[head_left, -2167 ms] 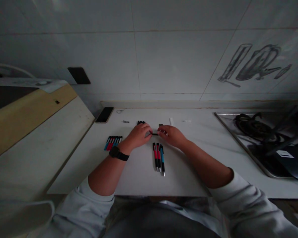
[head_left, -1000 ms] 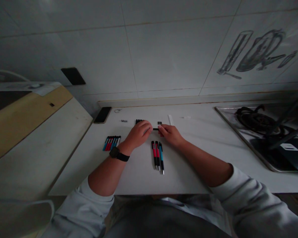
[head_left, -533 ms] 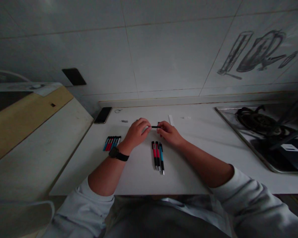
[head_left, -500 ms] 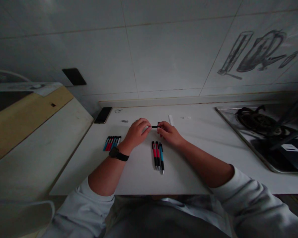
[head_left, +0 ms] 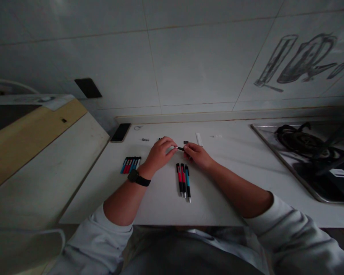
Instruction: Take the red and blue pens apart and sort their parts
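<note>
Black pen piece (head_left: 180,149) is pinched in your left hand (head_left: 159,153) and right hand (head_left: 198,155), over the desk (head_left: 157,202) toward its back edge; three pens (head_left: 184,179) nearer the front edge look whole, while coloured barrels (head_left: 129,165) leftward appear unassembled.

Three pens (head_left: 183,180) blocked six o'clock from the hands (head_left: 161,152) (head_left: 199,155), coloured barrels (head_left: 131,165) eight o'clock. Open counter (head_left: 235,151) ran toward three o'clock, up to the stove (head_left: 283,151).

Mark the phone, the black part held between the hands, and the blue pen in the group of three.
Phone (head_left: 120,133), head view: middle of its screen.
Black part (head_left: 180,149), head view: its exposed middle stretch.
Blue pen (head_left: 188,181), head view: its blue barrel.
</note>
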